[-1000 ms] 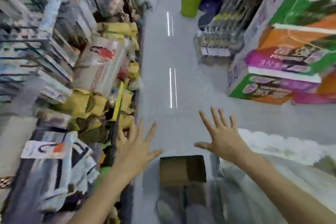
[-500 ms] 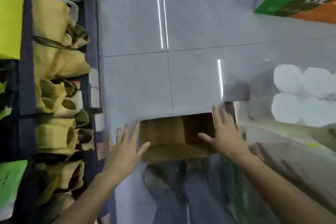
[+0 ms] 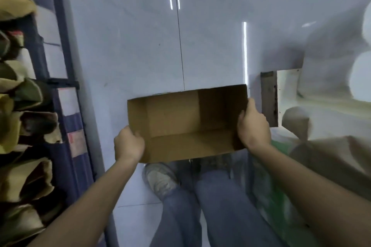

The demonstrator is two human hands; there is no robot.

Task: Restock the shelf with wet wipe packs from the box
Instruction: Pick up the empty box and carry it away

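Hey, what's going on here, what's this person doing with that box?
A person is standing in a shop aisle, looking down and gripping a cardboard box with both hands, the left hand on its left end and the right hand on its right end. The box is open at the top and looks empty; no wipe packs show inside it. It is in front of the person's legs, above the tiled floor. A shelf of yellowish bags runs along the left.
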